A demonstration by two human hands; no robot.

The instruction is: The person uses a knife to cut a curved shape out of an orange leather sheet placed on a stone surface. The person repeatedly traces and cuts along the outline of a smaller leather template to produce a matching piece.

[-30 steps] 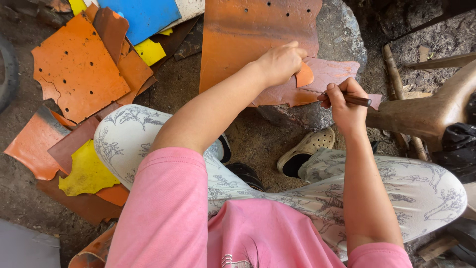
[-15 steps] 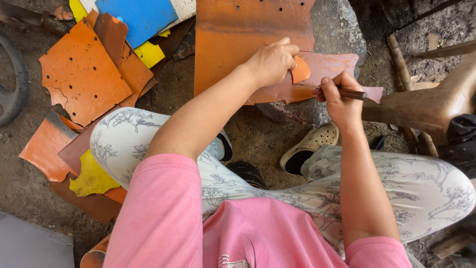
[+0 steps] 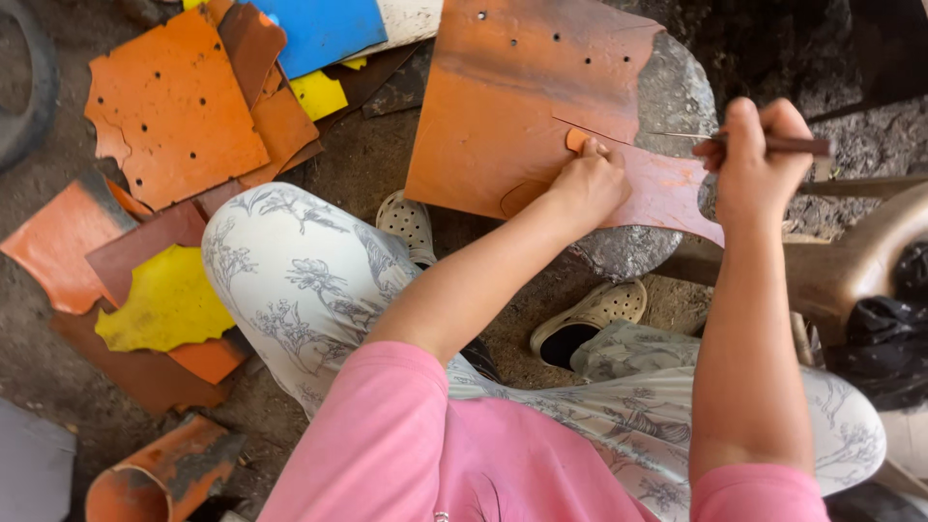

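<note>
Your left hand (image 3: 590, 184) is pressing a small template (image 3: 578, 140) onto the orange leather sheet (image 3: 522, 106) lying over the round stone (image 3: 667, 116) while your right hand's (image 3: 749, 145) fingers are pinching a thin tool (image 3: 773, 145), so any slackening of pressure is risking a shifted template and a crooked outline.

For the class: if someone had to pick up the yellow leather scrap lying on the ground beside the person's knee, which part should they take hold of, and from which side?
Take the yellow leather scrap by its wavy lower-left edge, coming in from the left of the picture. That edge lies flat and exposed on top of the brown pieces, so fingers could probably slide under it. Its right edge sits close against the person's patterned trouser leg, leaving little room there.
</note>
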